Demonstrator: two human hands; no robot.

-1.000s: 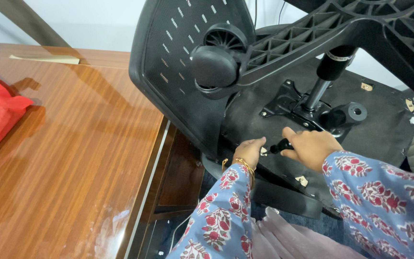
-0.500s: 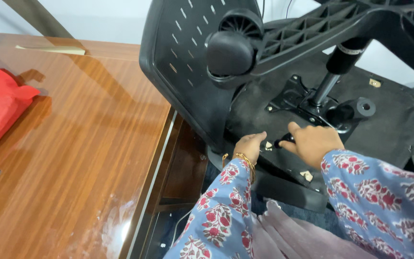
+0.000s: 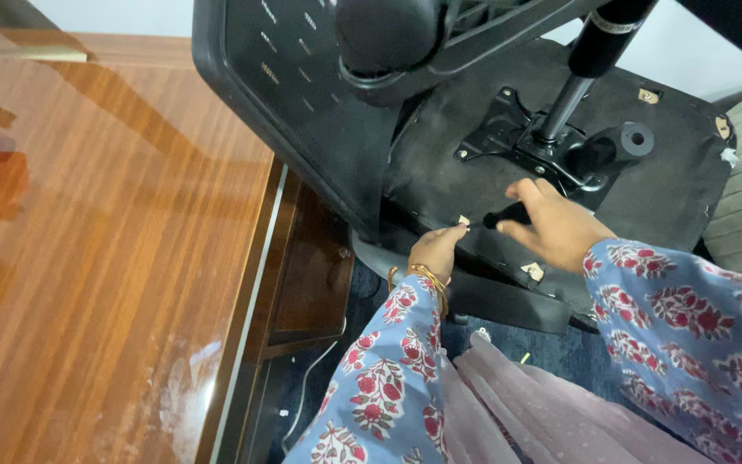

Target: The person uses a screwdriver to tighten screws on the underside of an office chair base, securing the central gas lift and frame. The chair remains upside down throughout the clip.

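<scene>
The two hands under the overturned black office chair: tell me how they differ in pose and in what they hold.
The left hand pinches at the edge of the overturned black office chair's fabric seat underside with its fingertips together; the right hand wraps a slim black tool handle. The left hand sits lower and nearer the glossy brown wooden desk; the right sits nearer the black metal seat plate. The left wrist wears gold bangles; the right shows none. Both have blue floral sleeves.
</scene>
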